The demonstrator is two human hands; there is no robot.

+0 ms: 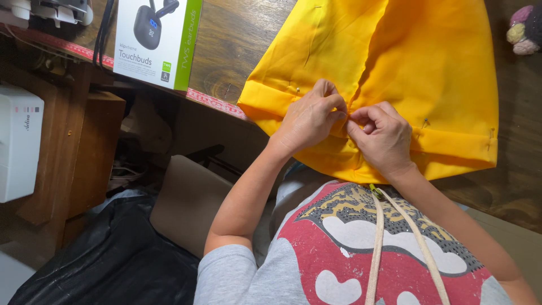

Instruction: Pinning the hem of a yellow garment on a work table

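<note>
Both hands, left hand (309, 117) and right hand (383, 137), are pinching the folded hem of the yellow fabric (429, 62) lying on the wooden table (237, 39); looks light, floppy, best gripped right at that fold.

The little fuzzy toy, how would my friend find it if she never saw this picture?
Start at the wooden table with the big yellow cloth on it. Go past the cloth's right edge to the picture's top right corner. There sits the fuzzy toy, small and lumpy in pink, cream and dark patches, the only soft, fluffy thing around.
</note>
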